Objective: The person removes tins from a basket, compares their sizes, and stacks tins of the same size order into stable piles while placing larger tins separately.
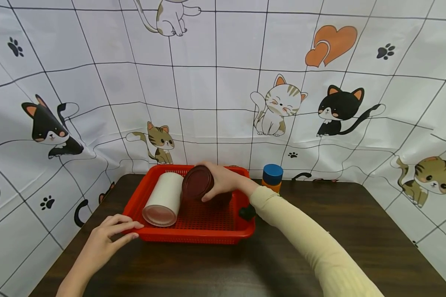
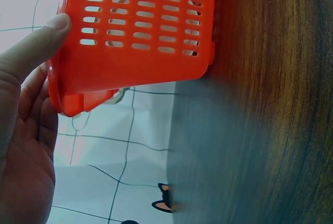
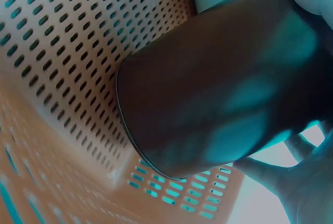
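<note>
My right hand (image 1: 224, 180) grips a dark canister with a maroon lid (image 1: 197, 182), tilted over the red basket (image 1: 193, 236). In the right wrist view the canister's dark body (image 3: 208, 88) slants down toward the perforated basket floor (image 3: 78, 57); whether its lower end touches cannot be told. At the basket's near left corner, my left hand (image 1: 105, 239) holds the rim, its thumb (image 2: 44, 39) on one side and fingers behind. A white cylinder (image 1: 165, 198) lies inside, left of the canister.
A blue-capped container (image 1: 273, 175) with an orange body stands behind my right forearm. Some small dark green thing (image 1: 247, 212) is at the basket's right side, partly hidden. The dark wooden table (image 1: 193, 272) meets a cat-patterned sheet (image 1: 215, 90) at the back.
</note>
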A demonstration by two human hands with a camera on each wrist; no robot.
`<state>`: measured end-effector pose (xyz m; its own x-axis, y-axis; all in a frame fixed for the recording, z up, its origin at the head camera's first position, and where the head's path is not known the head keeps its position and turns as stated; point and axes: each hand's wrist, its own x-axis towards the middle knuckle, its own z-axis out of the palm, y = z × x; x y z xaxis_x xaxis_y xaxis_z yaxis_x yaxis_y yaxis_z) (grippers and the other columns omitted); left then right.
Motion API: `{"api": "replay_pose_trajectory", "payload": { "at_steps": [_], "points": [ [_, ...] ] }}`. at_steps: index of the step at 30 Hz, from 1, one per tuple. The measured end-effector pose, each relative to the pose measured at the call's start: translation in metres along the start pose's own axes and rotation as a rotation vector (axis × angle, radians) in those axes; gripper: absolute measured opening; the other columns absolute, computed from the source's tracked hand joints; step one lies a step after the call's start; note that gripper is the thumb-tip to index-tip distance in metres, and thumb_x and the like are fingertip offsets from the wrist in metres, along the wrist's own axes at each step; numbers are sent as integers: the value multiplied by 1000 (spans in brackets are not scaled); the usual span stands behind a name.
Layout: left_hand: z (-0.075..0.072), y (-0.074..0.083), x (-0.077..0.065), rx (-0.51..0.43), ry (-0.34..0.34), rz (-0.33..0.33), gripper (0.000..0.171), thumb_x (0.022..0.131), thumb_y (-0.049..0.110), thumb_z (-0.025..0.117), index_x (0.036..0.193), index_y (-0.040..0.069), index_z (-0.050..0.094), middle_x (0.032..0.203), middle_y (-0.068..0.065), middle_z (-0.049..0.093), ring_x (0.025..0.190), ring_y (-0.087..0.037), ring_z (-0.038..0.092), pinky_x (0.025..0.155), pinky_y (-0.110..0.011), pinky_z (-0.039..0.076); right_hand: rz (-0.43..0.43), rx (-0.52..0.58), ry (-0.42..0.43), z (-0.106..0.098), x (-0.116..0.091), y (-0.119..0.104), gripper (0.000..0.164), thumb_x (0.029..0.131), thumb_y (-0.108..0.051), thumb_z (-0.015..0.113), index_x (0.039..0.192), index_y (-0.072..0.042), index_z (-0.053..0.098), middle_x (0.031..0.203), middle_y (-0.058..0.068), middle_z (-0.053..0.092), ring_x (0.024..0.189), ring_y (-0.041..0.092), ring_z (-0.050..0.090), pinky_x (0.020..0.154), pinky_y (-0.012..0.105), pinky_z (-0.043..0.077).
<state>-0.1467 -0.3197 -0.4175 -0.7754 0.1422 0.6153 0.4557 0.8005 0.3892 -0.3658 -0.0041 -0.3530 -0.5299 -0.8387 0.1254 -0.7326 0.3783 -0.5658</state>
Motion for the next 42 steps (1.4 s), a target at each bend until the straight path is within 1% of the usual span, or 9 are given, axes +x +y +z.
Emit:
{"api": "replay_pose_trajectory", "payload": {
  "at_steps": [3, 9, 15, 21, 25, 28, 32, 37, 42],
  "points": [
    [0, 0, 0, -1, -2, 0, 46, 65, 4, 87, 99, 33, 77, 96, 13, 65, 95, 9, 43, 80, -2, 38, 2, 38, 34, -1, -4, 1, 100, 68, -26, 90, 148, -16, 31, 138, 2, 54, 126, 15, 54, 106, 37, 45],
    [-1, 1, 0, -3, -6, -1, 45, 66, 6, 87, 99, 34, 77, 96, 13, 65, 96, 9, 43, 80, -2, 38, -25, 126, 101, -6, -10, -1, 101, 69, -24, 90, 150, -15, 29, 139, 1, 54, 127, 14, 52, 107, 37, 45],
    [-1, 1, 0, -2, -3, 10, 46, 65, 4, 87, 99, 33, 77, 96, 13, 65, 96, 9, 44, 80, -3, 38, -16, 268, 196, -12, -17, -9, 100, 70, -15, 89, 149, -16, 27, 140, 3, 52, 128, 17, 53, 109, 40, 43],
    [-1, 1, 1, 0, 7, 25, 46, 64, 3, 87, 99, 32, 77, 95, 13, 65, 96, 9, 44, 79, -3, 38, -42, 418, 297, -19, -22, -18, 103, 72, -1, 83, 152, -12, 19, 145, 11, 46, 133, 28, 49, 113, 46, 39],
    [-1, 2, 1, -13, 6, 33, 45, 65, 3, 87, 99, 31, 77, 96, 13, 65, 95, 8, 44, 77, -6, 38, -29, 483, 341, -26, -27, -21, 102, 73, 3, 80, 153, -12, 18, 148, 14, 43, 136, 32, 46, 114, 49, 38],
    [-1, 1, 0, -14, 5, 34, 44, 65, 3, 87, 99, 30, 77, 96, 13, 65, 95, 9, 44, 77, -6, 38, -7, 479, 358, -32, -32, -25, 101, 74, 1, 80, 153, -15, 19, 148, 12, 44, 136, 30, 46, 113, 49, 38],
    [0, 0, 0, -5, 4, 28, 44, 65, 5, 87, 98, 32, 77, 96, 14, 65, 96, 10, 44, 78, -4, 38, -1, 466, 387, -43, -39, -33, 98, 75, -4, 82, 152, -20, 22, 147, 7, 46, 134, 25, 48, 114, 49, 37],
    [0, -1, 0, -1, 7, 27, 45, 65, 6, 87, 98, 34, 77, 96, 14, 64, 96, 9, 44, 78, -4, 38, -29, 513, 439, -61, -46, -44, 93, 76, -6, 81, 149, -24, 26, 145, 7, 47, 131, 24, 49, 114, 49, 37],
    [0, -1, 0, -3, 1, 31, 44, 66, 5, 87, 99, 32, 77, 96, 15, 63, 95, 9, 43, 77, -6, 38, -72, 496, 504, -84, -55, -57, 91, 75, -6, 79, 149, -22, 27, 143, 8, 47, 130, 25, 50, 113, 49, 37]
  ]
}}
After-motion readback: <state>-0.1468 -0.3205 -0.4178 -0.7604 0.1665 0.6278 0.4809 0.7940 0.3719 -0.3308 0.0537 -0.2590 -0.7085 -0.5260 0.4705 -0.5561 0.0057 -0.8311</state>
